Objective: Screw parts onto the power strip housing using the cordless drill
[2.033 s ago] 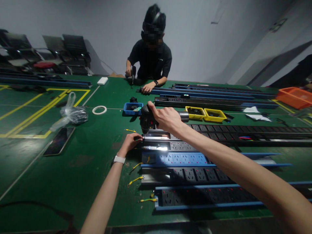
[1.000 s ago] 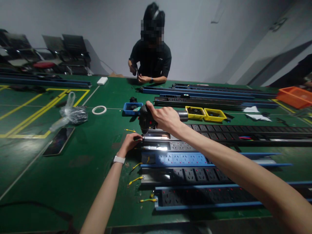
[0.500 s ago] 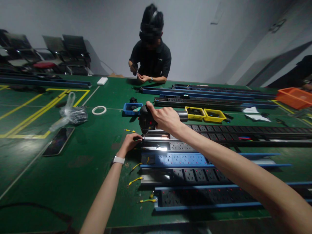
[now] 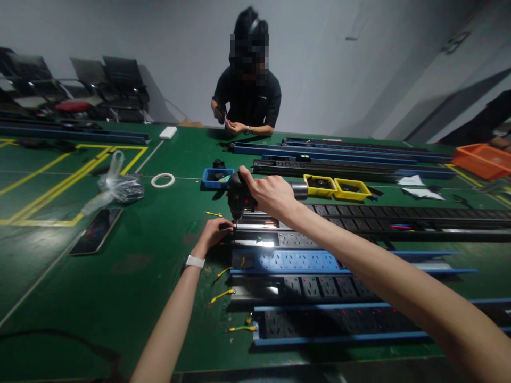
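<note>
My right hand [image 4: 272, 194] is wrapped around a black cordless drill [image 4: 238, 199], its bit pointing down at the left end of a dark power strip [image 4: 288, 239]. Close by the bit, my left hand [image 4: 214, 233] has its thumb and fingers pinched at that same strip end; whatever is between the fingertips is hidden. Nearer to me lie a blue power strip [image 4: 295, 260], a black one [image 4: 313, 286] and another in a blue housing [image 4: 303, 322]. Yellow-green ground wires [image 4: 221, 297] stick out from their left ends.
Beyond my hands stand a blue bin [image 4: 205, 180] and yellow bins [image 4: 351, 197]. A tape roll [image 4: 163, 180], a plastic bag [image 4: 120, 186] and a phone [image 4: 96, 232] lie left. Across the green table a person [image 4: 249, 101] works with both hands. An orange crate [image 4: 481, 161] sits far right.
Almost nothing differs. Both hands and the drill keep their places at the strip's end.
</note>
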### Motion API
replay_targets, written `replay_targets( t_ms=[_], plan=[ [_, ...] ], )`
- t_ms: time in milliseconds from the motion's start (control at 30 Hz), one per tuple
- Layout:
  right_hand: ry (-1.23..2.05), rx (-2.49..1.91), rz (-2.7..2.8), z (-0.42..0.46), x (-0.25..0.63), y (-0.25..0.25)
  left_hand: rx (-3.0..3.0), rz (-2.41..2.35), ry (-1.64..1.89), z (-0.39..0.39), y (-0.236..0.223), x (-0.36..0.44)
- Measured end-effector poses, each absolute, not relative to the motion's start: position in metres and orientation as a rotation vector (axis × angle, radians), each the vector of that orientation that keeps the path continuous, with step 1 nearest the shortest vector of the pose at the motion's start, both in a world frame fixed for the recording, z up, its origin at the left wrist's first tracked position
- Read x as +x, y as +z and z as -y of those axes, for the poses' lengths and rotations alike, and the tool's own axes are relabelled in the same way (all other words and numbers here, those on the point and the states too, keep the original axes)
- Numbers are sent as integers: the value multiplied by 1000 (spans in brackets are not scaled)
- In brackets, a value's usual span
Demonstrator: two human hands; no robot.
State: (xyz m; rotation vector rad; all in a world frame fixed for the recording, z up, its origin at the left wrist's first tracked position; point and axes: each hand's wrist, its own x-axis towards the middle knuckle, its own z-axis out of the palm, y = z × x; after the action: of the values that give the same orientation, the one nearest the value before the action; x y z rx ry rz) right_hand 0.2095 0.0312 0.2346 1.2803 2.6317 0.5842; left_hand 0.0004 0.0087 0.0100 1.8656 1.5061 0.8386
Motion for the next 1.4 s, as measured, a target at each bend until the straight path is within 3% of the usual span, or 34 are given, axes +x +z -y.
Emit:
replay_targets(
  t_ms=[1400],
  plan=[
    [565,1233,-2649,-33,206,235,1889,-1471,895,-10,5,0]
  ],
)
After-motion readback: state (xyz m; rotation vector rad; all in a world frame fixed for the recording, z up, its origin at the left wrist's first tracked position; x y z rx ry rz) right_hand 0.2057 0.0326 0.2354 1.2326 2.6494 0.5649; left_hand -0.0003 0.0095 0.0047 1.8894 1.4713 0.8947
